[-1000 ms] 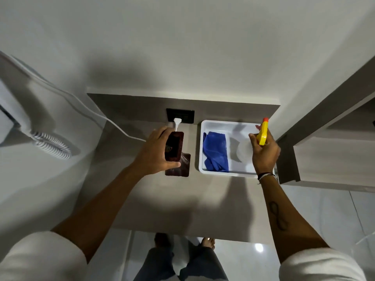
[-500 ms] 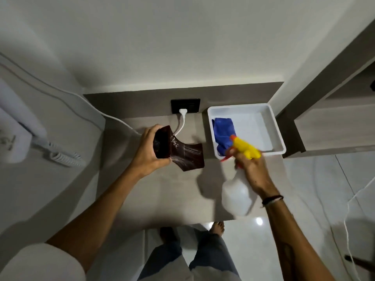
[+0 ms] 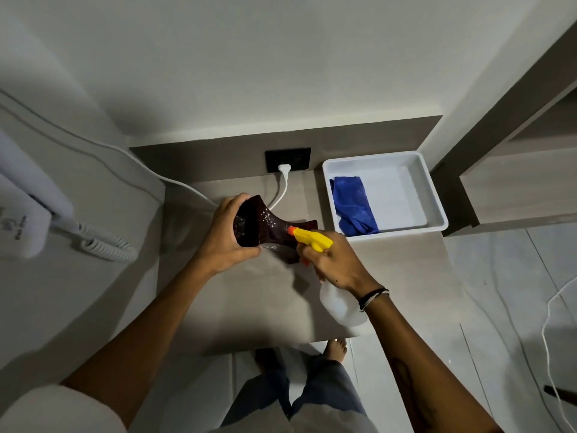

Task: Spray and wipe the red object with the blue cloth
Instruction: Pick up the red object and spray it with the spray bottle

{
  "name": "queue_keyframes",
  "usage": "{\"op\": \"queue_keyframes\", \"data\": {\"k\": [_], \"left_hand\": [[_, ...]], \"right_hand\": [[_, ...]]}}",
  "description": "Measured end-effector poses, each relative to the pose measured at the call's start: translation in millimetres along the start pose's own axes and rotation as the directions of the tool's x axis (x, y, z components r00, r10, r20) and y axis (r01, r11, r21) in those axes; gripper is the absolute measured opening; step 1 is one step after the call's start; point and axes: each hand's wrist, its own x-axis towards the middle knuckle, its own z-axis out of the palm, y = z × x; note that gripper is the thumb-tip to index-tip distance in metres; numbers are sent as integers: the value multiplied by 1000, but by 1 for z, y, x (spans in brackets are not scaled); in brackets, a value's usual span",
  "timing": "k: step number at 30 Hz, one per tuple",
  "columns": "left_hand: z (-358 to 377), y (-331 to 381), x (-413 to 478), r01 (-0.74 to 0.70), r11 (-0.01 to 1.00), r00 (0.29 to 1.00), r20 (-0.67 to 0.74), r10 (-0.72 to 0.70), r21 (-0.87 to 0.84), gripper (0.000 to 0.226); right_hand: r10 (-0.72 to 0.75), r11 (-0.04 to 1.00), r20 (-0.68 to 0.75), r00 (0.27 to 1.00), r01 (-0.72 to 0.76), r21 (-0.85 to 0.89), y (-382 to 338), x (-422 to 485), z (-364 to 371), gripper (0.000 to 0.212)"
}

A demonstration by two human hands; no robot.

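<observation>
My left hand [image 3: 225,238] grips a dark red flared vase-like object [image 3: 265,226], tilted on its side above the counter, with pale droplets speckling its surface. My right hand [image 3: 334,264] holds a spray bottle [image 3: 338,303] with a yellow trigger head and orange nozzle [image 3: 310,238]; the nozzle points at the red object and almost touches it. The blue cloth [image 3: 352,205] lies crumpled in the left part of a white tray [image 3: 437,210] at the counter's back right.
A grey counter [image 3: 249,307] fills the middle. A white plug and cable [image 3: 283,170] run from a black wall socket behind the red object. A wall phone with a coiled cord [image 3: 103,248] hangs at left. A wooden shelf unit [image 3: 515,189] stands at right.
My right hand lifted the spray bottle out of the tray and brought its nozzle up to the red object. My left hand tilted the red object onto its side; droplets now show on it.
</observation>
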Motion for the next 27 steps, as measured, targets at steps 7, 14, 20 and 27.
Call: {"op": "queue_keyframes", "data": {"k": [7,14,20,27], "left_hand": [[1,2,1,-13,999,1000,-8,14,45,101],[-2,0,-4,-11,999,999,-40,12,42,98],[-3,0,-9,194,981,974,-110,-195,-26,94],[-4,1,-3,526,830,832,-93,-547,-183,93]], "right_hand": [[11,991,-4,1000,-11,-130,19,8,-5,13],[84,941,-71,994,-103,-321,43,6,-23,16],[42,974,-92,995,-61,-217,41,3,-30,21],[7,989,-33,999,-12,-149,30,3,-29,20]]}}
